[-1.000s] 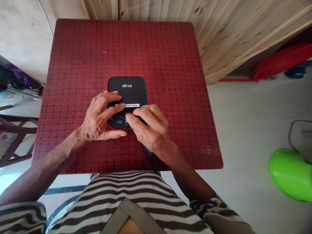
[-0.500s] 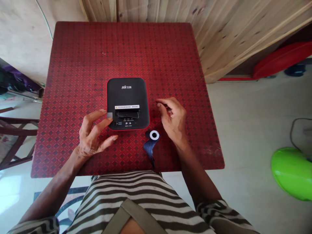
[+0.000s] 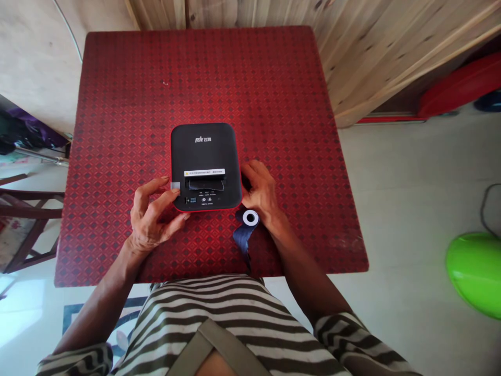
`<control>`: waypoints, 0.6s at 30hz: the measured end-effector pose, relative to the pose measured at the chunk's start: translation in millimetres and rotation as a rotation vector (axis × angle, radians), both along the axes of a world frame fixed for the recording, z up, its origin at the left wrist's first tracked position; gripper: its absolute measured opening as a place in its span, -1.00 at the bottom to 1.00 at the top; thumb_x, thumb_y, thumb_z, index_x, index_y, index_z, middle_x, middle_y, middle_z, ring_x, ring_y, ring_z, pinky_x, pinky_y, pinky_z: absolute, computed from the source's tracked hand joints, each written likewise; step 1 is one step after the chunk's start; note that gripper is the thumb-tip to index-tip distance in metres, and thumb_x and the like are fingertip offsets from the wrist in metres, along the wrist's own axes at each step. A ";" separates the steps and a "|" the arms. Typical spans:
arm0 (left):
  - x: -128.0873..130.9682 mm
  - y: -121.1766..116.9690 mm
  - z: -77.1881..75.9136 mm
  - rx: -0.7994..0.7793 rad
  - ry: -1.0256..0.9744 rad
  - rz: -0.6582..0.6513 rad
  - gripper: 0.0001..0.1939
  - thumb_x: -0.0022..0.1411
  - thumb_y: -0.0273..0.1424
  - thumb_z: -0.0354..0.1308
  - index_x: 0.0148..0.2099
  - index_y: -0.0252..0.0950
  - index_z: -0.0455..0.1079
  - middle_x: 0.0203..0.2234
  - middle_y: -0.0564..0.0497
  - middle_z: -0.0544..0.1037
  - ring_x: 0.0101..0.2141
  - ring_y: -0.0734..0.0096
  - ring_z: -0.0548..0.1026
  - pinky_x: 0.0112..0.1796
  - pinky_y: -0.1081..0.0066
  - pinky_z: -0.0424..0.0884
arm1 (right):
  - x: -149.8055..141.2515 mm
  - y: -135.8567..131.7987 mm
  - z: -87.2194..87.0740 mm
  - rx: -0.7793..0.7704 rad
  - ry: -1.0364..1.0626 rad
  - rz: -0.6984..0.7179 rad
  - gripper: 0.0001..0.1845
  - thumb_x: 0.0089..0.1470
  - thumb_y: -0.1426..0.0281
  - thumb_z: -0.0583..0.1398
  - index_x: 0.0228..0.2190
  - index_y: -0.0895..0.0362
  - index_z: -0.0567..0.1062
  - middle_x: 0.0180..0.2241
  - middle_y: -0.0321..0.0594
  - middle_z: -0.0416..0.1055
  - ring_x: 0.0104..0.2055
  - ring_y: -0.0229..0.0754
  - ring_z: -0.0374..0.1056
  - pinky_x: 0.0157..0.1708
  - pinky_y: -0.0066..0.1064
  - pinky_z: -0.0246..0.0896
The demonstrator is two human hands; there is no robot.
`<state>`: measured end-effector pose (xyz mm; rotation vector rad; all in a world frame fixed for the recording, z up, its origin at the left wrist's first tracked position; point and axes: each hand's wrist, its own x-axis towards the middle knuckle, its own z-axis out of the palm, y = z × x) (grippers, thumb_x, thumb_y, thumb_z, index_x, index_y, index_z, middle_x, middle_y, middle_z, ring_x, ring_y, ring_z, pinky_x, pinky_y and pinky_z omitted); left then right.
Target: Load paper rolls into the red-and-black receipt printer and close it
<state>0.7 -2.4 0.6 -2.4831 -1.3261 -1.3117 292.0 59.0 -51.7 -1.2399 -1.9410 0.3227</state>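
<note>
A black label printer [image 3: 205,151] with a red base edge lies near the middle of the red patterned table [image 3: 195,73]. My left hand [image 3: 151,219] is at its front left corner, fingers apart, the index fingertip on a small grey tab at the printer's left side. My right hand [image 3: 262,196] presses curled fingers against the printer's right side. Just below that hand lies a small roll with a white core [image 3: 250,217], and a dark blue ribbon [image 3: 241,237] trails from it toward the table's near edge.
Wooden plank walls stand behind the table. A dark wooden chair frame [image 3: 23,209] is at the left. On the floor to the right are a bright green rounded object [image 3: 475,271] and a red object [image 3: 457,86] by the wall.
Both hands lifted off the printer's front, which uncovered the roll beside it. The right hand swung out to the right and has come back against the printer's right side. The left hand returned to the left corner.
</note>
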 end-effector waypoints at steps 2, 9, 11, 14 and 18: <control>1.2 0.6 0.8 -0.012 -0.011 0.000 -0.39 0.33 -0.17 0.43 0.34 -0.11 0.39 0.19 -0.16 0.54 0.02 0.17 0.62 -0.06 0.22 0.67 | -0.4 -0.2 0.0 -0.010 -0.012 -0.004 -0.66 0.44 0.14 0.12 -0.12 0.07 0.62 -0.23 -0.15 0.54 -0.16 -0.04 0.43 -0.11 -0.20 0.38; 4.2 1.7 2.1 -0.041 -0.059 0.016 -0.40 0.34 0.01 0.39 0.29 -0.12 0.42 0.14 -0.15 0.54 0.05 0.14 0.60 -0.02 0.15 0.64 | -0.5 -0.2 1.9 -0.037 -0.012 0.000 -0.67 0.44 0.18 0.11 -0.12 0.07 0.62 -0.22 -0.14 0.55 -0.16 -0.05 0.42 -0.12 -0.21 0.36; 4.9 1.9 1.7 -0.067 -0.084 0.028 -0.41 0.32 0.03 0.41 0.26 -0.08 0.43 0.13 -0.12 0.55 0.07 0.12 0.60 0.03 0.10 0.62 | -0.6 -0.3 2.3 -0.052 -0.010 -0.005 -0.70 0.42 0.20 0.13 -0.13 0.06 0.62 -0.22 -0.16 0.54 -0.17 -0.05 0.42 -0.12 -0.21 0.36; 5.7 2.1 1.3 -0.093 -0.111 0.026 -0.41 0.30 0.02 0.44 0.24 -0.08 0.43 0.11 -0.09 0.56 0.08 0.12 0.60 0.07 0.07 0.60 | -0.9 -0.7 2.8 -0.041 0.001 -0.017 -0.74 0.41 0.24 0.14 -0.14 0.06 0.61 -0.23 -0.17 0.53 -0.18 -0.04 0.41 -0.13 -0.20 0.37; 5.5 2.5 2.1 -0.123 -0.113 0.030 -0.43 0.30 0.03 0.43 0.20 -0.11 0.43 0.08 -0.09 0.57 0.09 0.14 0.61 0.07 0.08 0.60 | -2.1 -0.5 1.6 -0.052 -0.028 -0.032 -0.73 0.41 0.23 0.14 -0.14 0.05 0.62 -0.22 -0.16 0.53 -0.16 -0.04 0.42 -0.12 -0.20 0.37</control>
